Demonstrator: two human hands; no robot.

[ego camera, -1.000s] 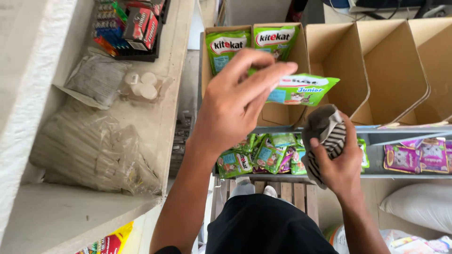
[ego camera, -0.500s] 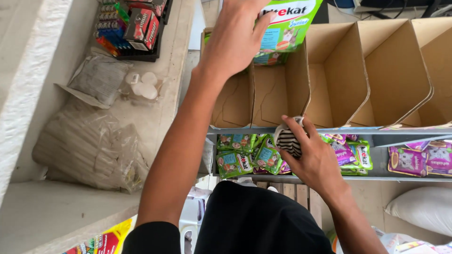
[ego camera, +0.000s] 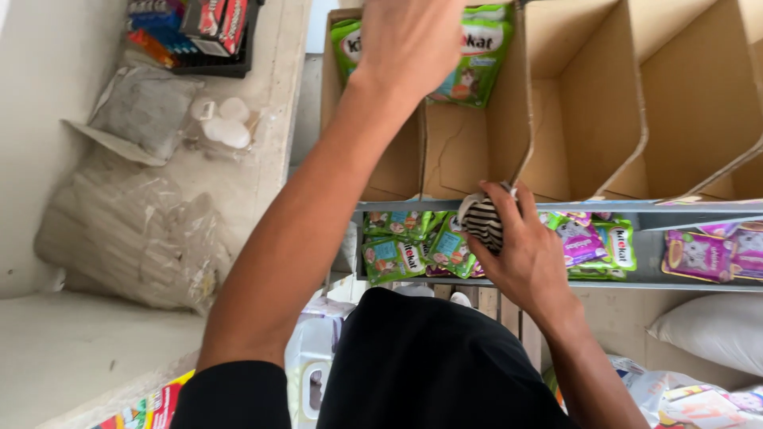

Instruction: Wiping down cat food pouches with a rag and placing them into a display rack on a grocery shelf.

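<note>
My left hand reaches up to the top of the view and grips several green pet-food pouches, which stand in the leftmost slot of a cardboard divider box. My right hand is lower, at the box's front edge. It is shut on a black-and-white striped cloth. Below it a grey metal shelf holds more green pouches and purple pouches lying in a heap.
To the left is a white ledge with crumpled clear plastic bags, small white round things and a dark tray of colourful packs. The box's right slots hold nothing. A white sack and more packets lie at the lower right.
My left hand has lifted the green pouches from in front of the box up into its left slot. My right hand with the cloth has moved up to the box's front edge.
</note>
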